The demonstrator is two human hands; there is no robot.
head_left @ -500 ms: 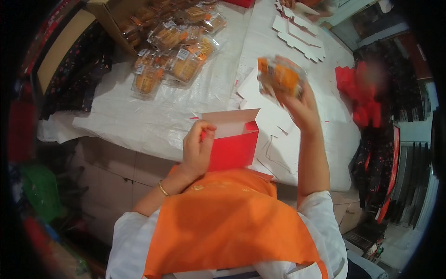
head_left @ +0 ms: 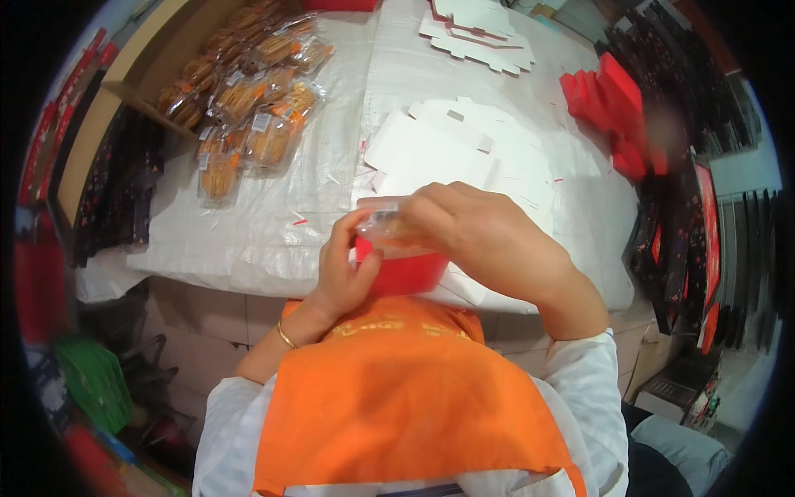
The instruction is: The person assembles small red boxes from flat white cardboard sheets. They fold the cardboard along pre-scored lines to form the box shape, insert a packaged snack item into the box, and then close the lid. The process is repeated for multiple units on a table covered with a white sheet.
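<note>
A red box [head_left: 404,275] with an open top and pale inside stands at the table's near edge, against my orange apron. My left hand [head_left: 344,263] is closed on the box's left side, its thumb on the front. Over the box's opening, my right hand [head_left: 468,222] grips a clear plastic pastry packet [head_left: 381,222]. The packet is partly at the opening, and my right fingers hide much of it. How deep it sits in the box I cannot tell.
A pile of clear pastry packets [head_left: 269,137] spills from a cardboard box [head_left: 137,62] at the far left. Flat white box blanks [head_left: 431,149] lie beyond my hands, with more white blanks [head_left: 484,37] farther back. Folded red pieces [head_left: 609,103] rest at the right edge.
My right hand has brought the pastry packet down and left, from the air at the right to the red box's opening. My left hand still holds the box. The view has shifted.
</note>
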